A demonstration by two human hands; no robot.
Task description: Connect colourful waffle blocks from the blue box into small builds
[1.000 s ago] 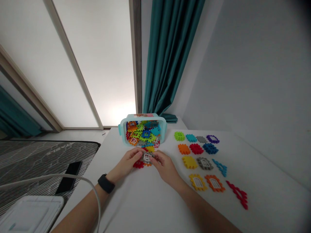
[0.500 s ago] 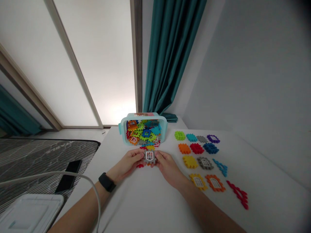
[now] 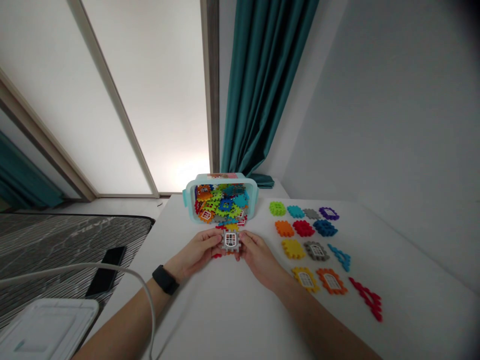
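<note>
My left hand [image 3: 204,248] and my right hand [image 3: 257,256] pinch a grey building piece [image 3: 230,240] from its two sides, just in front of the tub. The piece has notched edges and a white window grille in its middle. Bits of red and orange show beneath it, partly hidden by my fingers. Behind it, a light-blue tub [image 3: 190,212] lies with its opening facing me, full of mixed coloured pieces. A yellow piece [image 3: 232,227] sits at its mouth.
Loose pieces lie in rows on the white table [image 3: 232,310] at my right, among them a yellow piece [image 3: 293,249] and a red rod-like piece [image 3: 369,299]. A white cable [image 3: 144,285] crosses my left forearm. A phone [image 3: 106,270] and a white lid [image 3: 48,325] are at left.
The grey piece tilts slightly between my fingers, and my right fingertips shift a little. The tub and the laid-out pieces stay in place.
</note>
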